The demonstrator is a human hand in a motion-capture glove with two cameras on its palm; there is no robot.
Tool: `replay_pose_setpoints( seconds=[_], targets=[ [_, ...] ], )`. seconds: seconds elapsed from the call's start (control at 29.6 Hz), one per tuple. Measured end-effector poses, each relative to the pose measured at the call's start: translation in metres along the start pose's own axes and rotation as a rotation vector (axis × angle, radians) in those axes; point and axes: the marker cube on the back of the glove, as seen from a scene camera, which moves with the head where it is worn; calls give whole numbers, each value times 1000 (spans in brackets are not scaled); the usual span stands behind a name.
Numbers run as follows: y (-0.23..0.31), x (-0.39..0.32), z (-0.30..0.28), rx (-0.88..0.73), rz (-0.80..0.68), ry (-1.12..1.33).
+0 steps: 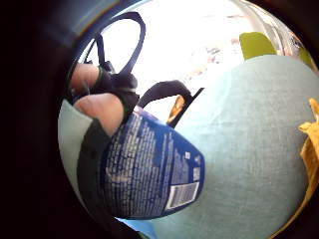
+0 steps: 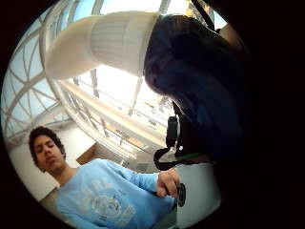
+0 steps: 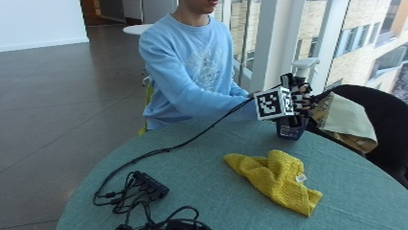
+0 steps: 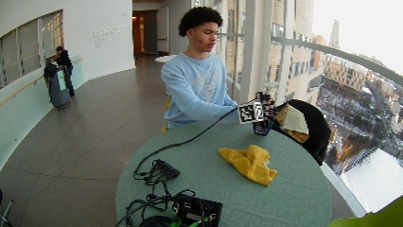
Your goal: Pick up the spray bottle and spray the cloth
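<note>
1. The right hand (image 3: 294,103) grips the bottle (image 3: 291,128), fingers (image 1: 102,108) curled round its dark blue body, and holds it above the table's (image 3: 210,179) far edge.
2. The bottle stands roughly upright, white sprayer (image 2: 102,43) on top; its contents cannot be seen.
3. The yellow cloth (image 3: 277,179) lies crumpled on the table, nearer than the bottle and apart from it.
</note>
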Motion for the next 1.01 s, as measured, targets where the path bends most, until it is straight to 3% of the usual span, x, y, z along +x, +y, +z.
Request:
replay_pose_setpoints(
  seconds=[0.61, 1.01],
  targets=[
    [14, 6, -3, -13, 44, 38],
    [67, -17, -83, -41, 47, 309]
  ],
)
